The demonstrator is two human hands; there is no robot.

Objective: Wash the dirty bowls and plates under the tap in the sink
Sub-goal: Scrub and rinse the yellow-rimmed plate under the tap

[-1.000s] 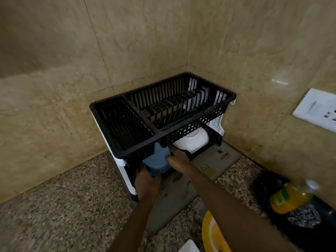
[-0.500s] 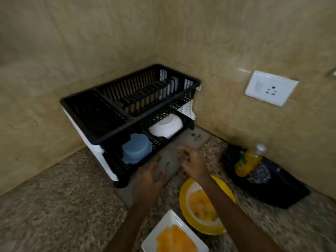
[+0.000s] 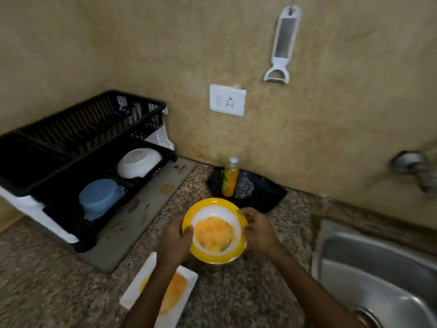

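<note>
— Bowls first, from the left: blue bowl (image 3: 100, 197) and white bowl (image 3: 139, 162) upturned on the lower shelf of black dish rack (image 3: 89, 121), apart from each other. Judged clean and done; upper tier apparently bare.

— And below the rack?

— Grey mat (image 3: 151, 207) under it, on speckled counter (image 3: 47, 287). White rectangular plate (image 3: 186, 280) flat at the near edge, orange residue across it, partly hidden under the left forearm. Not yet washed.

— Centre?

— Yellow-rimmed plate (image 3: 214, 230), white well smeared with orange food, gripped on both sides. Left hand (image 3: 175, 242) closed on the left rim, thumb over the edge. Right hand (image 3: 257, 230) closed on the right rim, fingers curled over the top. Whether lifted clear of the counter or resting on it: cannot tell. Unwashed.

— Behind it?

— Soap bottle (image 3: 230, 177) upright on a dark tray (image 3: 267, 195) against the wall.

— Right side?

— Steel sink (image 3: 378, 268) well apart from the plate; tap (image 3: 418, 169) on the wall above, no water visibly running.

— Progress?

— Judged roughly halfway: two bowls racked, two soiled plates outstanding. Likely step in hand: carrying the yellow-rimmed plate right to the sink.
</note>
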